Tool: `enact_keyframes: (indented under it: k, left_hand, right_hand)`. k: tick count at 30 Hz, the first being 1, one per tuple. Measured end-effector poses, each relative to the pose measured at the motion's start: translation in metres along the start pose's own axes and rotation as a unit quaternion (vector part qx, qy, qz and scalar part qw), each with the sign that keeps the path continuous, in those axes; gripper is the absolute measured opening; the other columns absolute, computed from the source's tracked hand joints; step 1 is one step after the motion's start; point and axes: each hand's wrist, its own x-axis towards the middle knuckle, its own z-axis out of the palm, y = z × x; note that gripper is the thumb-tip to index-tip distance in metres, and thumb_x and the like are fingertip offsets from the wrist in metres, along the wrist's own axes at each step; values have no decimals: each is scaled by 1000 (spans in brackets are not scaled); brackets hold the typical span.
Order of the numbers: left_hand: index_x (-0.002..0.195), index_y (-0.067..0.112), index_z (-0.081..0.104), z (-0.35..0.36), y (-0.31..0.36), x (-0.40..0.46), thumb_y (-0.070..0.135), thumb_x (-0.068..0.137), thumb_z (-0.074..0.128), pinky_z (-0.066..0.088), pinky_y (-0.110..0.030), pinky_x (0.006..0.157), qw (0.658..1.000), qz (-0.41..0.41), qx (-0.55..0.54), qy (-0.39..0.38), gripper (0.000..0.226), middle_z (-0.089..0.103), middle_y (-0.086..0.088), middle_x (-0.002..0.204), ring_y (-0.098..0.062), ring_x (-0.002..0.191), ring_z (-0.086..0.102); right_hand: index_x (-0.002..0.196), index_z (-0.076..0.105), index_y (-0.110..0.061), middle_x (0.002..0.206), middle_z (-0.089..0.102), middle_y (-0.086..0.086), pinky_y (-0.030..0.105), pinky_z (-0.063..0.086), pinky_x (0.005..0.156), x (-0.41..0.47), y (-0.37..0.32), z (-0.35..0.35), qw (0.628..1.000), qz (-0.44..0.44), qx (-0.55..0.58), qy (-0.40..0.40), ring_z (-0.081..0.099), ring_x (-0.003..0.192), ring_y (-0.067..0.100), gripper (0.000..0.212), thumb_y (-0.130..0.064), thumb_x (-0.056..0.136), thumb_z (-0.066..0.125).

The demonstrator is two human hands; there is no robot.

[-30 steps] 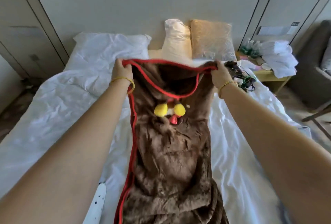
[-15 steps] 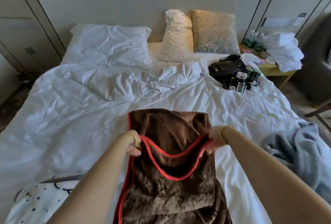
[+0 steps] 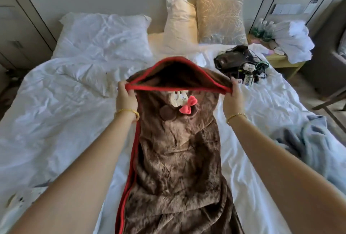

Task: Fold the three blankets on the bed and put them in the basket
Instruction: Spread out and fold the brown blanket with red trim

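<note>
A brown plush blanket (image 3: 177, 168) with a red border and a pink bow runs lengthwise down the middle of the white bed (image 3: 56, 121). My left hand (image 3: 126, 99) grips its top left corner and my right hand (image 3: 233, 100) grips its top right corner, stretching the red edge taut between them above the bed. A light blue blanket (image 3: 309, 145) lies crumpled at the right edge. A white spotted blanket (image 3: 20, 198) peeks out at the lower left, partly hidden by my arm. No basket is in view.
Pillows (image 3: 104, 33) and a gold cushion (image 3: 221, 20) lean at the headboard. A black bag with cables and chargers (image 3: 241, 65) sits on the bed's upper right. A bedside table (image 3: 279, 61) holds white towels (image 3: 292, 39) and bottles.
Both hands have lifted the blanket's red-edged end up and away from me, spreading it wide; half a second ago they held it low and close, with the edge sagging.
</note>
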Motion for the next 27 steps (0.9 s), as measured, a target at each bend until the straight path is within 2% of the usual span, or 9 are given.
enact_keyframes:
  k: [4,8,10,13,16,19,21,24,27]
  left_hand:
    - [106,19,39,-1,-97,-61,12,98,30,50,-29,54,991,-126,-20,-36,14,54,-7,104,-25,84,63]
    - [113,19,36,-11,-185,-133,12,98,27,46,-34,65,959,-272,31,-70,19,49,-8,95,-22,65,53]
    - [122,17,34,-18,-211,-156,11,98,25,47,-41,75,939,-320,69,-106,26,48,-4,84,-20,64,51]
    - [124,16,35,-22,-225,-173,11,98,26,46,-51,94,926,-326,118,-146,28,53,-8,104,-33,93,59]
    - [125,11,38,-25,-231,-188,7,97,31,43,-50,97,913,-313,181,-189,30,48,-19,122,-38,110,53]
    - [136,10,33,-35,-238,-216,3,94,36,42,-40,88,900,-295,248,-202,43,51,-20,121,-37,100,54]
    - [146,18,20,-44,-243,-244,4,94,38,42,-38,85,894,-310,254,-198,57,48,-16,131,-36,100,56]
    - [148,18,16,-59,-257,-297,10,96,40,37,-38,99,881,-337,268,-195,58,39,-12,145,-34,120,49]
    - [147,15,19,-68,-270,-356,18,96,45,37,-40,104,856,-374,279,-223,58,37,-15,146,-33,126,45]
  right_hand:
    - [120,53,-14,100,65,15,47,53,77,-74,109,-9,981,189,-39,-34,65,86,34,40,-3,89,30]
    - [133,41,-4,118,56,31,24,45,45,-146,189,-19,914,358,-96,-165,56,65,33,44,2,91,30]
    - [141,32,-7,120,55,29,21,40,38,-166,201,-18,896,364,-130,-217,53,61,28,49,0,93,30]
    - [143,31,-14,97,59,17,25,34,44,-175,205,-18,907,323,-165,-213,49,53,20,50,-5,94,30]
    - [143,30,-16,81,55,9,26,38,48,-183,214,-24,907,309,-180,-221,49,56,20,50,-5,95,32]
    - [140,32,-13,110,60,18,34,48,75,-203,227,-38,899,295,-191,-260,60,90,31,48,-5,94,39]
    - [142,25,-9,125,56,16,32,44,81,-226,240,-50,884,322,-188,-282,57,102,31,50,-9,95,42]
    - [140,30,-6,133,52,15,31,40,93,-271,261,-70,866,349,-197,-298,51,117,31,49,-11,94,46]
    - [141,33,-8,136,48,14,33,39,99,-314,279,-86,865,349,-203,-298,47,122,31,48,-11,94,45]
